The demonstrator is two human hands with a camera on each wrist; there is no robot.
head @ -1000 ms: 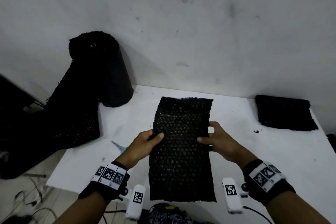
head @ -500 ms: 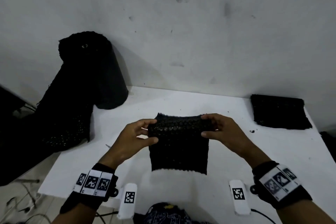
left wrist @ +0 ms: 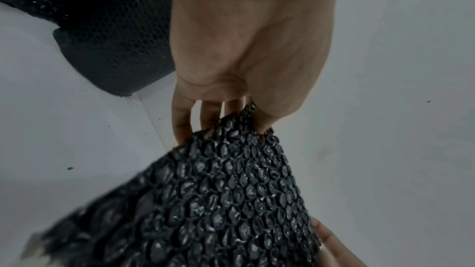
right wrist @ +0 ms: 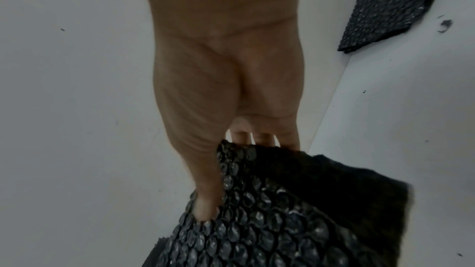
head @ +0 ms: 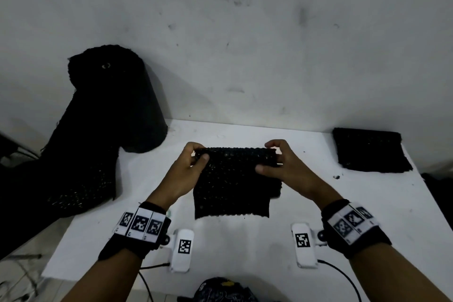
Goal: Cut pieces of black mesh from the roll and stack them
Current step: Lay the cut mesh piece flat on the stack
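The mesh piece (head: 231, 184) is folded over and held up above the counter (head: 367, 203), its folded edge at the top and the doubled layers hanging down toward you. Your grip sits at that top edge: your left hand (head: 187, 169) pinches the upper left corner, thumb on the near face and fingers (left wrist: 209, 116) behind, and your right hand (head: 285, 167) pinches the upper right corner the same way, thumb pressed flat on the near face. Everything below the two pinches hangs free between your wrists, clear of the counter surface. In the right wrist view the back layer sticks out a little past the front one on the right side.

The roll (head: 115, 103) stands upright at the far left corner of the counter, against the wall (head: 245, 44), with its loose end trailing down over the left edge. The stack (head: 370, 151) of cut pieces lies flat at the far right of the counter, well apart from your right hand. A few dark crumbs (head: 337, 176) lie on the counter just in front of the stack.
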